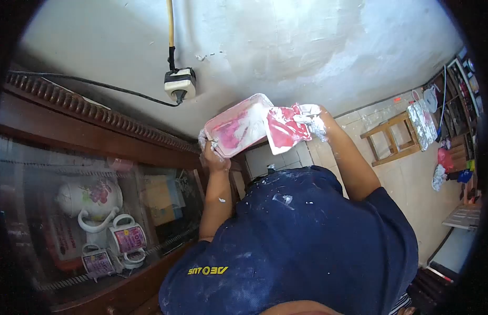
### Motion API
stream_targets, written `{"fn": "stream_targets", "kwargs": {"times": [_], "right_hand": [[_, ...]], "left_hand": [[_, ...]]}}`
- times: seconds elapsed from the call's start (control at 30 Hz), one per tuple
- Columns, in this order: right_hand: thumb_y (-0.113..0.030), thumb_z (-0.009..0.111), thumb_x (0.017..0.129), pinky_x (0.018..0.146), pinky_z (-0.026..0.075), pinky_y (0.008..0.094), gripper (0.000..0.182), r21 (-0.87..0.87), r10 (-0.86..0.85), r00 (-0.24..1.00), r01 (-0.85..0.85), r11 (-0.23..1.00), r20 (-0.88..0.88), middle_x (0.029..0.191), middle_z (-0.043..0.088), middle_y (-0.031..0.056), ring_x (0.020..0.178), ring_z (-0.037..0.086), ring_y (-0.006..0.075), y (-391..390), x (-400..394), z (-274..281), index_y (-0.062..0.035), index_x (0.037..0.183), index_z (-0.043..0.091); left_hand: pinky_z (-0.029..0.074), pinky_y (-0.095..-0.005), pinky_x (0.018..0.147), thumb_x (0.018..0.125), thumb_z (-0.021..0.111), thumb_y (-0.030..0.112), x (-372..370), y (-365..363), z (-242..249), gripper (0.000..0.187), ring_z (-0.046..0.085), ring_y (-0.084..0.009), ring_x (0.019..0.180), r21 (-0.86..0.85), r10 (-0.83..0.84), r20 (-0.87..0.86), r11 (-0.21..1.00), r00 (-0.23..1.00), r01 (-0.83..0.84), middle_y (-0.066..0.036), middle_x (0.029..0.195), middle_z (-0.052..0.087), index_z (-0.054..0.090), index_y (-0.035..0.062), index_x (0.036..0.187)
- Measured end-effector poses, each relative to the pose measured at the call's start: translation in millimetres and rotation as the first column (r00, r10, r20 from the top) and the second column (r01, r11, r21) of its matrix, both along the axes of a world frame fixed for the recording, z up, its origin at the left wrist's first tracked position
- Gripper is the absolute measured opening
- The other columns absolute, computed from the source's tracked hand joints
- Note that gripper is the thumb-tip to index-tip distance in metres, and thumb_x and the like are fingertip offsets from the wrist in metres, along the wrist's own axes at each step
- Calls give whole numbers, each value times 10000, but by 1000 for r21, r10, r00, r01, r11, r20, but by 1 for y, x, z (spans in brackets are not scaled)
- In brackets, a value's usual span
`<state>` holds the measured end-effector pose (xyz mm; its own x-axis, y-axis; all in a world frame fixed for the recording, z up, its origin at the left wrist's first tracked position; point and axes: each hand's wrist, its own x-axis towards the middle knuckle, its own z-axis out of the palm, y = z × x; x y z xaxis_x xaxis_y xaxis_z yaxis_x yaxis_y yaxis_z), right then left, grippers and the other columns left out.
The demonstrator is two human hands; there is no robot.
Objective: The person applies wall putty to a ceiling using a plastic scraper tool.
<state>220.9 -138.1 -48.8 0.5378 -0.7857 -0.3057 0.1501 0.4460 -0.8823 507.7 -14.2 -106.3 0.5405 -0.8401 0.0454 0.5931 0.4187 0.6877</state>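
Note:
My left hand [214, 158], smeared with white, is closed on the near left corner of a pink rectangular tray [224, 122]. White paste [253, 124] lies in the tray, thickest toward its right side, with pink showing through at the left. My right hand [318, 122], its fingers coated in white, grips a flat red scraper [284, 132] streaked with the same paste. The scraper's left edge overlaps the tray's right end in this view. Both are held in front of my chest, close to the wall.
A grey, patchily coated wall [286, 52] rises ahead, with a socket box [180, 84] and cables on it. On the left stands a dark wooden cabinet [97, 126] with mugs [127, 237] and a teapot [91, 198] behind glass. A wooden stool [393, 137] and cluttered shelves [457, 100] are at right.

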Motion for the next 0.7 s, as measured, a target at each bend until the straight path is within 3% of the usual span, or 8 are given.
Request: {"fn": "stream_targets", "kwargs": {"times": [0.07, 0.13, 0.17, 0.23, 0.3, 0.4, 0.53, 0.7], "right_hand": [[-3, 678, 775, 647, 534, 259, 222, -129, -48, 986, 27, 991, -159, 894, 678, 98, 761, 651, 140, -8, -6, 1, 38, 989, 634], [12, 662, 780, 654, 529, 246, 235, -140, -147, 989, 143, 980, -17, 919, 677, 87, 775, 647, 125, -18, -18, -3, 28, 1012, 628], [13, 652, 788, 662, 535, 253, 240, -150, -185, 980, 174, 973, -68, 929, 675, 85, 782, 648, 134, -24, -22, 2, 21, 1027, 623], [13, 642, 796, 669, 541, 260, 246, -176, -231, 967, 210, 962, -111, 939, 672, 84, 790, 649, 142, -31, -24, 15, 15, 1041, 617], [6, 623, 813, 702, 552, 296, 297, -79, -213, 955, 233, 969, 209, 992, 654, 85, 837, 647, 169, -35, -20, 34, 4, 1107, 577], [-13, 598, 835, 733, 554, 338, 327, -69, -247, 899, 290, 955, 361, 1044, 629, 90, 892, 639, 189, -43, -4, 58, -5, 1156, 531], [-76, 533, 879, 800, 531, 383, 323, -301, -286, 912, 373, 878, 294, 1090, 598, 111, 973, 610, 219, -58, 23, 117, -1, 1188, 480], [-140, 417, 901, 895, 475, 475, 428, -389, -254, 793, 516, 763, 554, 1266, 467, 183, 1184, 482, 333, -95, 29, 192, 34, 1285, 340]], "left_hand": [[434, -371, 953, 843, 427, 113, 2, 2, 6, 382, 547, -272, 1082, -8, -10, -12, 1000, 1000, 10, -144, 1155, 539, 445, 10, 1210], [432, -374, 961, 844, 417, 129, 2, 5, 14, 407, 540, -269, 1098, 84, 4, -56, 996, 998, 1, -151, 1163, 542, 454, 1, 1228], [404, -403, 993, 909, 368, 317, 4, 0, 15, 479, 519, -294, 1138, 80, 30, 49, 996, 998, -34, -155, 1214, 536, 456, 3, 1260], [408, -405, 988, 914, 360, 322, 5, 2, 16, 479, 522, -295, 1134, 85, 41, 2, 996, 999, -41, -154, 1212, 539, 460, 4, 1258], [411, -407, 984, 918, 352, 328, 8, 4, 14, 480, 526, -296, 1130, 97, 50, -43, 994, 998, -46, -152, 1209, 542, 463, 6, 1257], [425, -409, 969, 918, 350, 323, 11, 2, 8, 471, 533, -298, 1121, 113, 85, -69, 991, 994, -77, -146, 1206, 546, 474, 8, 1246], [430, -412, 962, 907, 349, 333, 9, 1, 6, 474, 538, -297, 1114, 87, 32, -64, 996, 997, -26, -145, 1205, 548, 494, 11, 1225], [426, -403, 970, 869, 366, 288, 1, 4, 12, 475, 540, -292, 1117, 56, -21, -67, 998, 998, 24, -148, 1198, 553, 484, 8, 1234]]}}
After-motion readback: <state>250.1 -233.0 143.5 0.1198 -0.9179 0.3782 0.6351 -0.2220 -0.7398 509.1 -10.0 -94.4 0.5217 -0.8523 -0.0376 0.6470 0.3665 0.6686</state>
